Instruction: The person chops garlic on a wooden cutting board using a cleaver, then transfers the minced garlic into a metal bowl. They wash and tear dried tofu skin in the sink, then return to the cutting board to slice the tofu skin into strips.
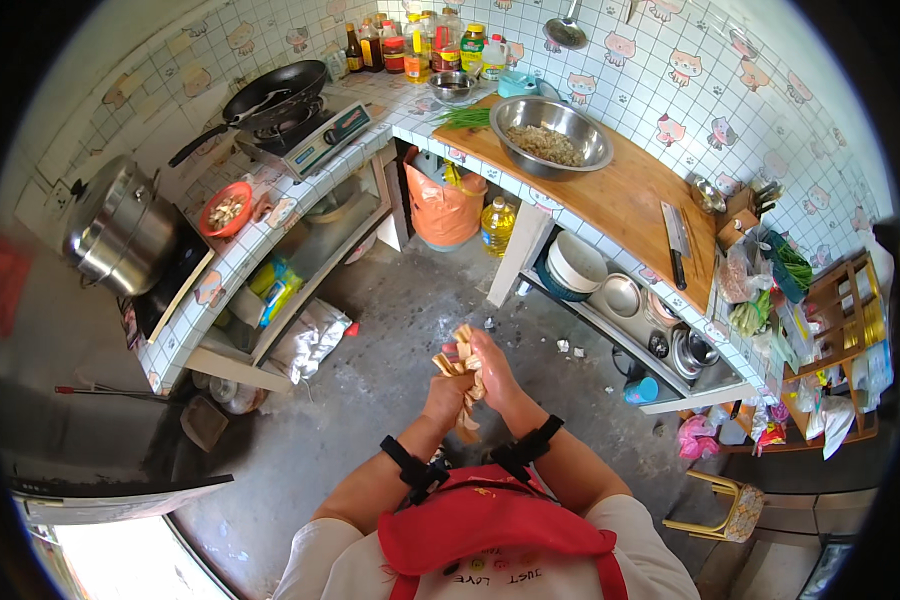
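A bundle of tan, folded strips (466, 365), much like soaked tofu-skin sticks, is squeezed between my two hands in front of my body. My left hand (445, 397) has its fingers wrapped round the lower part. Pressed against the other side is my right hand (495, 373), its thumb up near the top of the bundle. Some strip ends poke out above the fists, and others hang below toward my red apron (487, 521). The palms and the middle of the bundle are hidden. Both hands are over the concrete floor (390, 360), apart from the counters.
On the right counter, a steel bowl (596, 159) of chopped food and a cleaver (675, 240) rest on a wooden board (622, 199). The left counter carries a wok (277, 94), a steamer pot (124, 232) and a red basket (214, 208). A stool (742, 514) stands at the right.
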Tool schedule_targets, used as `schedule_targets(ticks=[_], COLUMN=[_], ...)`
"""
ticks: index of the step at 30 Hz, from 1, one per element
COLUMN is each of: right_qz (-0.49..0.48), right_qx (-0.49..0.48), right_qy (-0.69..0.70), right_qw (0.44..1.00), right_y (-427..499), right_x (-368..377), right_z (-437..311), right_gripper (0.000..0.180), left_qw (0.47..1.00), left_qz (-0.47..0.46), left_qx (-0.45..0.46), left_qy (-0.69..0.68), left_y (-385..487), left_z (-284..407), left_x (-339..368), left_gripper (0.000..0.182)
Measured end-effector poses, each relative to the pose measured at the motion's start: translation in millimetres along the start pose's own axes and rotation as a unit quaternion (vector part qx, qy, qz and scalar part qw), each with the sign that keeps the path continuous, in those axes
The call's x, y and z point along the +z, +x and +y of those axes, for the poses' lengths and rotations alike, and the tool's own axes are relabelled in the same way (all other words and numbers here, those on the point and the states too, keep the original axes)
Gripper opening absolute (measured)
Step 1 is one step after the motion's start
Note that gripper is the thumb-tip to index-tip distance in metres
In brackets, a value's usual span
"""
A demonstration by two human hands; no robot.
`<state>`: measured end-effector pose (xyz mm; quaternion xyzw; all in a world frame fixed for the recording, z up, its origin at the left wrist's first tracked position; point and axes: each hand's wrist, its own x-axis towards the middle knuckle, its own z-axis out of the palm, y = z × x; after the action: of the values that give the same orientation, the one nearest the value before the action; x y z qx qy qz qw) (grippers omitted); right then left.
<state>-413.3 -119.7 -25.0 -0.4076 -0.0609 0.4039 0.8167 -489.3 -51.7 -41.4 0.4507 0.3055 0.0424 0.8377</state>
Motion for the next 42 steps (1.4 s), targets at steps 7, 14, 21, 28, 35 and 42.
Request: schedule_targets(ticks=[7,14,21,28,35,42], right_qz=[-0.068,-0.185,-0.305,-0.472,-0.633,-0.831], right_qx=[0.045,0.073,0.186,0.242,0.253,0.107], right_qy=[-0.193,-0.067,-0.145,-0.306,-0.335,-0.286], right_qw=[0.978,0.978,0.922,0.791,0.651,0.465], right_y=[66,131,135,45,-160,-328], right_x=[-21,18,105,247,393,431], right_z=[-33,-58,7,145,334,451], right_gripper=[0.024,0.026,0.038,0.044,0.046,0.032], left_qw=[0.995,0.997,0.962,0.886,0.781,0.624], left_qz=[-0.075,0.042,0.247,0.333,0.446,0.62], left_qx=[-0.066,-0.011,-0.007,0.153,0.241,0.272], left_qy=[0.015,-0.068,-0.115,-0.284,-0.363,-0.389], left_y=[61,77,23,-124,-365,-506], left_z=[39,97,103,71,-1,-74], left_x=[21,25,-44,-164,-290,-319], left_gripper=[0.01,0.005,0.015,0.024,0.024,0.022])
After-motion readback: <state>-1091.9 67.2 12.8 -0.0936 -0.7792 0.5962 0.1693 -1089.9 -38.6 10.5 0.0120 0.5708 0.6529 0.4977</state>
